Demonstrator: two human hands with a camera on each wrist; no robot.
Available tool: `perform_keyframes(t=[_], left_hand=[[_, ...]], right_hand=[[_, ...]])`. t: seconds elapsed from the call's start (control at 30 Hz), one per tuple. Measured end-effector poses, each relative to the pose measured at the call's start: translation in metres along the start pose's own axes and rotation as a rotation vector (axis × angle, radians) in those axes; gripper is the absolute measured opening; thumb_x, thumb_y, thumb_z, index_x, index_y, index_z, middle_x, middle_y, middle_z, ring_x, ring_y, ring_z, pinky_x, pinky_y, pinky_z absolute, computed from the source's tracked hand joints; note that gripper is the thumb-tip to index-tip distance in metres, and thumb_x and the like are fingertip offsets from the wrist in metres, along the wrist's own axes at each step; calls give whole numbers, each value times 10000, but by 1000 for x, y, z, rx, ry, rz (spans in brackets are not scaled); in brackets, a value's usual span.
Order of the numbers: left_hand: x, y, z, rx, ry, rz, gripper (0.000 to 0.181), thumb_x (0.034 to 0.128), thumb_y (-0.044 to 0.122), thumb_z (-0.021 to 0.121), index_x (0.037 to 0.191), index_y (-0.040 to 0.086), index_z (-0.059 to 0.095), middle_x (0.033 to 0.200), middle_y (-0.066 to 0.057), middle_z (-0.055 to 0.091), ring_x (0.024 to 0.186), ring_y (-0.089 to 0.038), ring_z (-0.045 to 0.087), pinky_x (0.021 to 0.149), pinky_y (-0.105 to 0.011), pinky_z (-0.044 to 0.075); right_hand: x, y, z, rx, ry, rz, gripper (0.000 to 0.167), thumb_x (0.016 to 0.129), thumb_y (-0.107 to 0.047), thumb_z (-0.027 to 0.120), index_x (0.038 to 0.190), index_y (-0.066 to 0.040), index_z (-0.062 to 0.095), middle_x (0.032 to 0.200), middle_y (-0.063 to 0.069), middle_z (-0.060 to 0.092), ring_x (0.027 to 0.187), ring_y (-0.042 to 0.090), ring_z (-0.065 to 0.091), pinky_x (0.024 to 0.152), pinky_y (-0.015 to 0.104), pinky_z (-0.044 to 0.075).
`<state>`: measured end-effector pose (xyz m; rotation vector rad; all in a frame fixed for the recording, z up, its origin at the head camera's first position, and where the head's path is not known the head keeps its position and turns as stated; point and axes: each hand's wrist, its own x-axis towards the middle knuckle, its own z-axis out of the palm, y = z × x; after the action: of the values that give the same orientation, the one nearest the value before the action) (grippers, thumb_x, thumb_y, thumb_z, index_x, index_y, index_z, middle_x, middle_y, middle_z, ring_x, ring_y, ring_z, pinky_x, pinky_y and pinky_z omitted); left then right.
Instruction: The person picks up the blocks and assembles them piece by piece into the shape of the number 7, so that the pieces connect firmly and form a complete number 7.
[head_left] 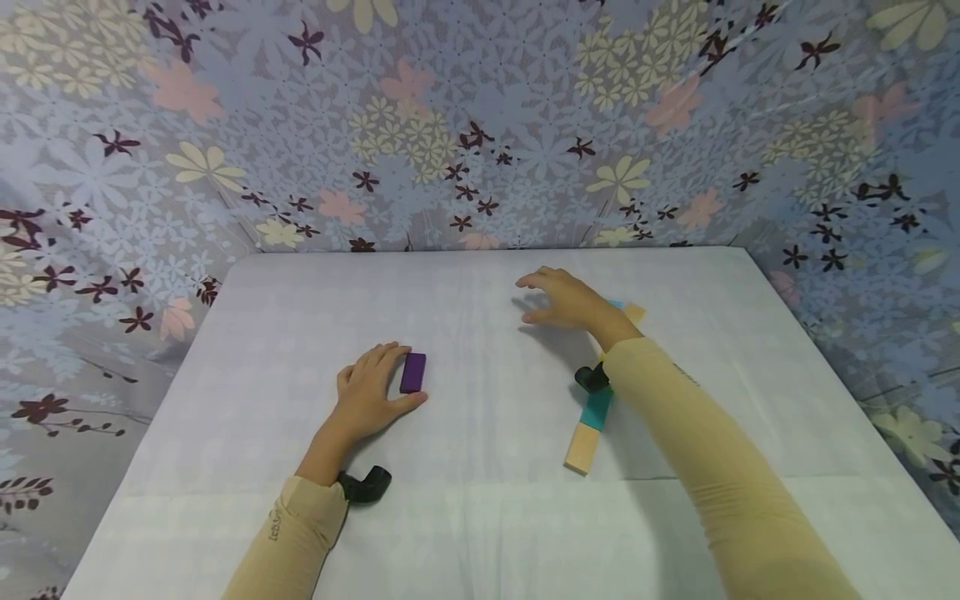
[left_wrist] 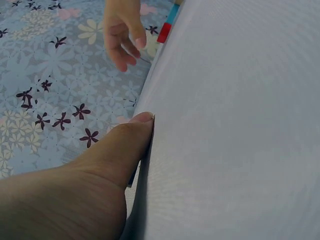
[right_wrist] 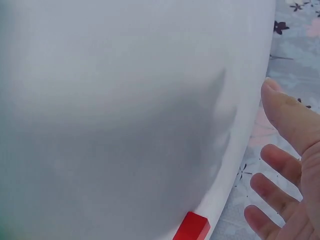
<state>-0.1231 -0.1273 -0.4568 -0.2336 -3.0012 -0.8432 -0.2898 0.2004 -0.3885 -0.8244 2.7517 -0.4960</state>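
A small purple block (head_left: 413,372) lies on the white table, left of its middle. My left hand (head_left: 367,400) pinches it between thumb and fingertips, one at each end. In the left wrist view my thumb (left_wrist: 125,140) mostly hides that spot. My right hand (head_left: 566,300) hovers over the far part of the table, fingers spread and holding nothing. Beneath the right hand and forearm runs a line of blocks: a natural wood block (head_left: 582,450), a teal block (head_left: 597,408), and others partly covered. A red block (right_wrist: 192,227) shows in the right wrist view.
The table (head_left: 480,433) has a white cloth with a crease across its near part. Behind and beside it hangs a flowered cloth (head_left: 450,125). At the line's far end, a blue block (head_left: 616,304) and another wood block (head_left: 635,312) peek out past the right wrist.
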Motion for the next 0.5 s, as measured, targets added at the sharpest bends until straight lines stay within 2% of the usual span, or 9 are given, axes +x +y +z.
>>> perform_keyframes(t=[0.13,0.3,0.5], left_hand=[[1,0,0,7,1,4,770,841,546,719,1467,201,431,1577,-103,372,1469,-368,284,1077,-640,187],[1,-1,0,-10,-10,-13,747,843,553,716,1449,210,445,1580,-97,364,1474,-359,271,1085,-636,170],[5,0,-1,-6,22,-19,770,822,555,741,1432,174,466,1523,-102,449,1425,-347,351,1075,-616,175]], right_hand=[[0,-5,1,6,-6,12,649,875,-329,763,1437,-138,500,1432,113,506,1368,342,416,1136,535,330],[-2,-1,2,6,-8,31,650,874,-329,765,1433,-125,502,1412,122,521,1353,341,430,1136,525,334],[-9,7,0,-8,9,35,612,917,-366,706,1435,-115,497,1397,137,529,1333,349,445,1124,544,343]])
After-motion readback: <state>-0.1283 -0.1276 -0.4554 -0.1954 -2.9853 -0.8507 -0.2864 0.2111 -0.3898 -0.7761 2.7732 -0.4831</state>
